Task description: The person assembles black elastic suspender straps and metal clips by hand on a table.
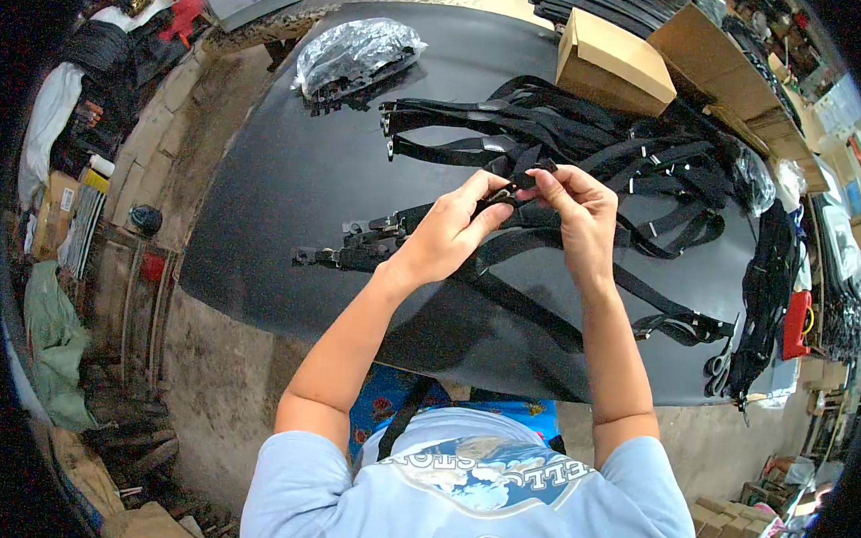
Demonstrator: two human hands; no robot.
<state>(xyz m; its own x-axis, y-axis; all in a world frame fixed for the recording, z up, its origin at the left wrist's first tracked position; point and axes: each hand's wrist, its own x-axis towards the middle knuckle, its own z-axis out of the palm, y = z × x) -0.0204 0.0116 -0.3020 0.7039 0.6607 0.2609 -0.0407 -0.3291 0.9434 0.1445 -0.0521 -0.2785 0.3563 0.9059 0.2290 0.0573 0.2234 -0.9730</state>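
Note:
My left hand and my right hand meet over the middle of the black table. Between thumb and fingers, each pinches part of a black strap. A small metal buckle shows at the left fingertips. Beyond my hands lies a heap of black straps with metal fittings at their ends. Left of my left hand, a bundle of strap ends with black clips rests on the table. More strap runs beneath my forearms to clips at the right.
A clear plastic bag of black parts lies at the table's far left. Behind the heap stands a cardboard box, beside a larger opened carton. Scissors lie near the right edge, next to hanging black straps.

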